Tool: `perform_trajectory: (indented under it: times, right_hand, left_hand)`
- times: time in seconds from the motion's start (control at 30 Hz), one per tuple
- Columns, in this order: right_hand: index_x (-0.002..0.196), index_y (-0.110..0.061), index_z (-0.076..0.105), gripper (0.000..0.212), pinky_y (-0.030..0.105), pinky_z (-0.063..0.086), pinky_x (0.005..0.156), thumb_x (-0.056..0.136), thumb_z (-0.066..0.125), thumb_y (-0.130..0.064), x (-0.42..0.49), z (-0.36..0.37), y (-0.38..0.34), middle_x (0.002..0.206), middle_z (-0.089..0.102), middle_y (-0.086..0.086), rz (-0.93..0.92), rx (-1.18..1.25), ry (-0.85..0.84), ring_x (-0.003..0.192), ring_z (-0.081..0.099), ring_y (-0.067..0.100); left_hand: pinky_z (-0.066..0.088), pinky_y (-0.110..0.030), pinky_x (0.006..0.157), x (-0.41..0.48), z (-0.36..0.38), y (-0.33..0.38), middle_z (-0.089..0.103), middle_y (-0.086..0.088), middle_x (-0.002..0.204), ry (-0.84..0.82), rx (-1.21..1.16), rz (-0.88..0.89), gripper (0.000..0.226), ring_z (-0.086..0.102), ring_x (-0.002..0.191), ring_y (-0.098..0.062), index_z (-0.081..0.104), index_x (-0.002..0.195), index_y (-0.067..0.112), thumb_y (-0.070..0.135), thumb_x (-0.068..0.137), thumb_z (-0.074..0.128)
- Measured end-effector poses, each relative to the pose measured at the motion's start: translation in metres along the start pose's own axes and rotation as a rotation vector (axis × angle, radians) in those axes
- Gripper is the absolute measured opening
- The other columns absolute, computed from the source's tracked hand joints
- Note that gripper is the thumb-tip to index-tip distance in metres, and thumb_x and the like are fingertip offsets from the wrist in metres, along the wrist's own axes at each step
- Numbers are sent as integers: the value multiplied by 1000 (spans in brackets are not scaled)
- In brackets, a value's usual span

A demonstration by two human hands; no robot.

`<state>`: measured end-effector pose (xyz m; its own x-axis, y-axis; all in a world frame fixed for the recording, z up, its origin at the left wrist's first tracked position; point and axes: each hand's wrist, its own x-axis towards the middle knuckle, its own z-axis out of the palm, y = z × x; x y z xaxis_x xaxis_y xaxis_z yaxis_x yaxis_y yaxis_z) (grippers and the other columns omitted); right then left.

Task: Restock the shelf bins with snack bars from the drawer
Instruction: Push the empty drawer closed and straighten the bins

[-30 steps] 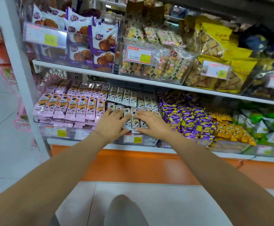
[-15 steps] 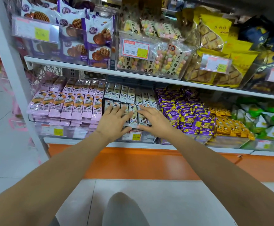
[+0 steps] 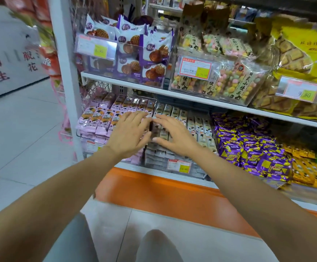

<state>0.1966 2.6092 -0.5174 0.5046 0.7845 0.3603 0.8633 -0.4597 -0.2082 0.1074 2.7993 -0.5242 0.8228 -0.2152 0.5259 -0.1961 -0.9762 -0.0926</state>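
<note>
The slim, glossy pale snack bars point(image 3: 191, 125) are packed in rows in a clear plastic bin point(image 3: 157, 157) on the lower shelf point(image 3: 153, 173), pink bars point(image 3: 95, 120) at nine o'clock. Both rows are overlaid by the left grip point(image 3: 129, 134) and right grip point(image 3: 172, 136), flat, fingers spread, nothing pinched. Levelling seems in hand; next, more bars would be fetched from the drawer, unseen. Crinkly purple packets point(image 3: 248, 148) are heaped at three o'clock.

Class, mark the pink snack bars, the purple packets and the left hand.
pink snack bars point(image 3: 97, 120): head view, front-row wrapper.
purple packets point(image 3: 248, 154): head view, middle of pile.
left hand point(image 3: 129, 135): head view, back of hand.
</note>
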Motion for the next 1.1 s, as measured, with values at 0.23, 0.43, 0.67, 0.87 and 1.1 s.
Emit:
perform_trajectory:
  times: [0.23,0.43,0.67,0.87,1.1]
  right_hand:
    - [157,-22,15,84,43,13,122,92,47,-64,33,32,-27,164,9,-3,9,-64,-197,151,9,15]
    - [156,-20,20,80,43,13,122,93,47,-61,36,46,-33,164,13,0,64,-61,-169,151,9,19]
    - [154,-24,24,88,48,14,121,85,33,-77,40,51,-35,163,17,-1,79,-98,-126,150,13,20]
    - [156,-34,9,89,39,-3,122,81,16,-81,48,50,-48,165,1,-5,46,-146,-159,151,0,13]
    - [154,-28,27,86,43,9,121,85,13,-79,61,66,-54,161,22,1,53,-165,-97,148,18,23]
  left_hand:
    - [-4,-60,117,-45,8,-51,15,-3,163,-234,-22,-259,78,12,150,-28,13,155,38,72,86,1]
    - [-2,-61,118,-54,22,-70,19,-1,162,-230,-26,-184,77,12,151,-27,13,153,39,70,87,-14]
    - [9,-59,118,-58,20,-81,27,-6,159,-150,-72,-111,63,23,147,-30,29,153,27,55,99,14]
    - [-9,-50,119,-73,17,-90,19,-13,161,-42,-35,-294,69,9,150,-33,28,153,29,64,96,12]
    - [-6,-42,120,-76,19,-106,13,-16,162,-103,-142,-363,75,2,151,-29,22,154,37,72,89,7]
